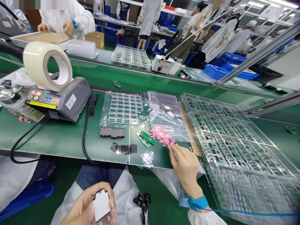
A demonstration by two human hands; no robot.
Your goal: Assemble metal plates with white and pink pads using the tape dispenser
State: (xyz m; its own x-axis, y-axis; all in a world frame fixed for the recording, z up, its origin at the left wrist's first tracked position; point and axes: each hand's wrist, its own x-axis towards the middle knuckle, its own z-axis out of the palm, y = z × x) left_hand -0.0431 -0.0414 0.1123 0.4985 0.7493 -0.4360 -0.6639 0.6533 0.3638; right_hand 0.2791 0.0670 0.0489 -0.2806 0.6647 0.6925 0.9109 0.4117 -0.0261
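Note:
My left hand (82, 204) grips a small flat rectangular piece (101, 205) with a white face and dark edges, above my lap. My right hand (185, 165) has thumb and forefinger pinched together at the near edge of a pile of pink strips (161, 135); whatever is between the fingertips is too small to make out. A blue wrist strap (195, 202) circles my right wrist. Left of the pile lie green circuit boards (146, 139), with small clear pieces (147, 158) nearer me. Farther left are dark thin squares (124, 148) and a row of black blocks (112, 132).
A clear compartment tray (124, 108) and a plastic bag (168, 109) lie behind. Stacked clear trays of boards (225, 137) fill the right side. A tape dispenser (67, 100) carrying a tape roll (35, 62) stands left, its black cable (83, 137) hanging over the edge. A co-worker (67, 18) sits opposite.

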